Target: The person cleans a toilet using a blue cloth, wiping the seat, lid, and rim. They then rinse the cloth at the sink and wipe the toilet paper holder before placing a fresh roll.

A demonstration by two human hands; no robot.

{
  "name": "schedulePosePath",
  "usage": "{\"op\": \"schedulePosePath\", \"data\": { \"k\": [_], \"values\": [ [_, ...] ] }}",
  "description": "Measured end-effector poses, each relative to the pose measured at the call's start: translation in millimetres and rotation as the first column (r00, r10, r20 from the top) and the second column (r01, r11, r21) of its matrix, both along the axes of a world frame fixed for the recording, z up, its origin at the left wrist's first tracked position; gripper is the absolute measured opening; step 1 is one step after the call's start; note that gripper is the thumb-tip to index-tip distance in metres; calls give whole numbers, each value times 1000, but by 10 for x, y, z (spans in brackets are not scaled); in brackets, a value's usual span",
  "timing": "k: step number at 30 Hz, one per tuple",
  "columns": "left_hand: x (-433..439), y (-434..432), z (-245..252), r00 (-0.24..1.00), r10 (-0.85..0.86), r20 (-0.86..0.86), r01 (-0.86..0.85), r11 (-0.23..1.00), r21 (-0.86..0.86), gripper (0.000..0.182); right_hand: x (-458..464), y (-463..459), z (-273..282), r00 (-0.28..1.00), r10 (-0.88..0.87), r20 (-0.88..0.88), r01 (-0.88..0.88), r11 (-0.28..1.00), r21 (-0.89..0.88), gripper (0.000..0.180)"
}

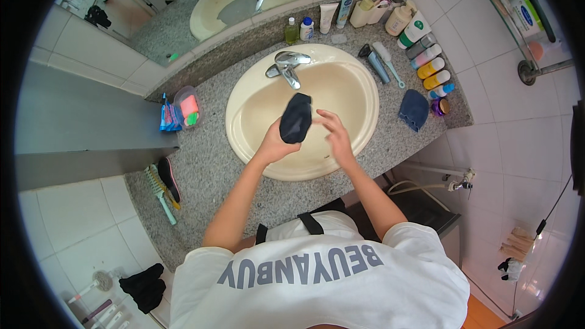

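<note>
My left hand holds a piece of black cloth over the cream washbasin. The cloth is bunched into a long oval and covers most of the fingers; whether they are inside or behind it I cannot tell. Just right of the cloth, my right hand is slightly blurred, its fingers apart with nothing held. Above both hands, at the back of the basin, stands a chrome mixer tap. No running water shows in the bowl.
On the granite counter, a razor, toothbrush and blue cloth lie right of the basin. Several bottles line the back right edge. A soap dish, brush and combs sit left. A mirror rises behind.
</note>
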State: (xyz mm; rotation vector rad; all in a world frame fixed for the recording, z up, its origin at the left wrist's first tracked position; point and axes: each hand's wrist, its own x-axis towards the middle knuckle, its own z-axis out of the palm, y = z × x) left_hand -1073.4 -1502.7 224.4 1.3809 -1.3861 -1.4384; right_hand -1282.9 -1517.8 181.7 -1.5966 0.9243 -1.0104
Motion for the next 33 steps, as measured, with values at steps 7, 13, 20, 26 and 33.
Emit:
{"op": "schedulePosePath", "data": {
  "k": [7, 13, 20, 26, 33],
  "values": [
    [-36, -132, 562, 621, 17, 783, 684, 476, -553, 40, 123, -265, -139, 540, -235, 808, -797, 166, 580, 84],
    [270, -309, 453, 465, 52, 884, 877, 113, -468, 32, 463, 3, 397, 322, 183, 929, -945, -2, 328, 77],
    [414, -351, 263, 350, 168, 922, 880, 278, -385, 58, 485, -251, 468, 768, 588, 253, -538, 379, 753, 37],
    [152, -216, -292, 474, -53, 879, 599, 751, -278, 17, 467, -283, 210, 629, 343, -697, -275, 938, 213, 34],
    [-188, -57, -581, 611, -124, 782, 313, 945, -95, 13, 260, -297, -217, 581, 99, -808, -463, 857, -228, 19]
  ]
}}
